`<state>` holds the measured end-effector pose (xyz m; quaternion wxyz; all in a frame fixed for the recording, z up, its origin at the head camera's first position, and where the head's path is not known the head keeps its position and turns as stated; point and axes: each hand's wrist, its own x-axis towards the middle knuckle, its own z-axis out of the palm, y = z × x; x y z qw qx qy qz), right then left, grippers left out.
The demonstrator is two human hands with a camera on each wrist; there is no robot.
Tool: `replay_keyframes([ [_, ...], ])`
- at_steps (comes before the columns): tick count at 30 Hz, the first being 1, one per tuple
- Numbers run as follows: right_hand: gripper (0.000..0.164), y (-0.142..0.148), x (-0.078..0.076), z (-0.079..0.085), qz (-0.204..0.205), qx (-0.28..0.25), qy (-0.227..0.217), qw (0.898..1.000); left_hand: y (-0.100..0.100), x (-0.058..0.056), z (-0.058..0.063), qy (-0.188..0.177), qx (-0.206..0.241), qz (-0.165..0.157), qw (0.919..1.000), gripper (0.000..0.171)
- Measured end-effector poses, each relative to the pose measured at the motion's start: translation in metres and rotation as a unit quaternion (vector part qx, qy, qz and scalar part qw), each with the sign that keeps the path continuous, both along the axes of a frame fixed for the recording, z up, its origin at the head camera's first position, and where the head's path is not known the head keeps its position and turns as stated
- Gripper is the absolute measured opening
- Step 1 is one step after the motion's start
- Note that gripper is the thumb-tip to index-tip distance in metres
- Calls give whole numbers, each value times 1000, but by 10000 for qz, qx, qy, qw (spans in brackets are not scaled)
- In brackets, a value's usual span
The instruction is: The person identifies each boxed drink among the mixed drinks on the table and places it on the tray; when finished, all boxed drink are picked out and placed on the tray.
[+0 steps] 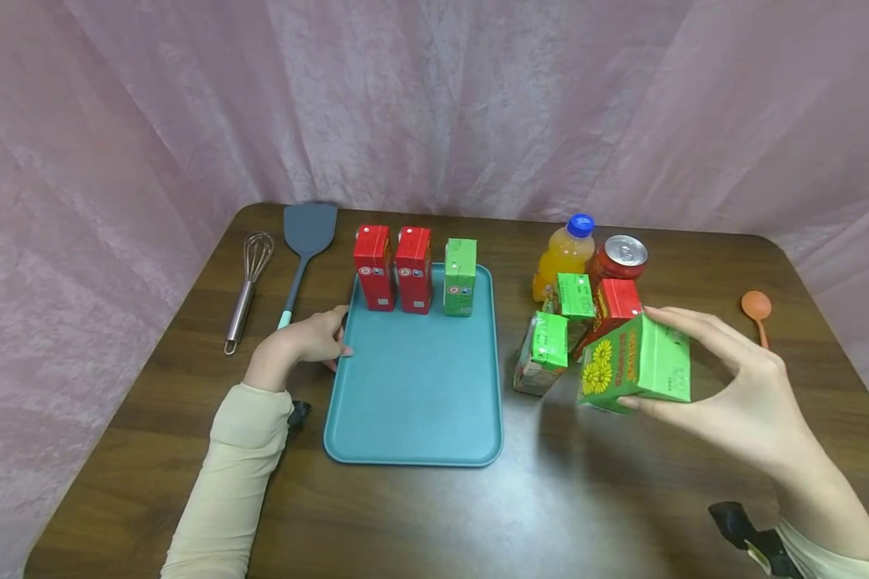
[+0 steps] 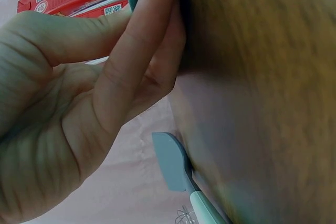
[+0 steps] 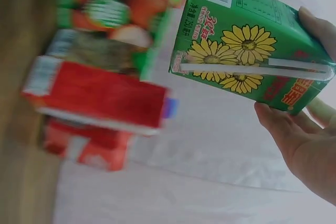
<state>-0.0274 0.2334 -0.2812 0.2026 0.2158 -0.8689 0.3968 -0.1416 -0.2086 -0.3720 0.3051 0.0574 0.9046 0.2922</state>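
My right hand [image 1: 739,386] grips a green drink carton [image 1: 640,366] with yellow flowers between thumb and fingers, tilted and held up off the table; its straw shows in the right wrist view. At the tray's left rim, my left hand [image 1: 307,342] pinches the edge of the blue-green tray [image 1: 413,386], thumb on top and fingers beneath in the left wrist view. Along the tray's far end stand two red cartons [image 1: 374,269] and a green carton [image 1: 460,277]. Near the right hand stand two more green-topped cartons [image 1: 543,354] and a red carton [image 1: 615,310].
Behind the right-hand cartons stand an orange juice bottle [image 1: 566,257] with a blue cap and a red can [image 1: 623,256]. A whisk [image 1: 249,289] and a grey spatula [image 1: 310,229] lie left of the tray. An orange spoon [image 1: 756,307] lies at the far right.
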Motion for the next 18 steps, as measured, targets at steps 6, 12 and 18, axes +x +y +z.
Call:
replay_keyframes([
  [6, 80, -16, -4, 29, 541, -992, 675, 9913, 1, 0, 1, -11, 68, -23, 10000, 72],
  [12, 78, -46, -15, 44, 900, -1278, 708, 9852, 1, 0, 0, -78, 310, -81, 9995, 73],
  [18, 85, -90, -32, 44, 912, -1708, -386, 9803, -3, -1, -2, -30, 399, -168, 9991, 75],
])
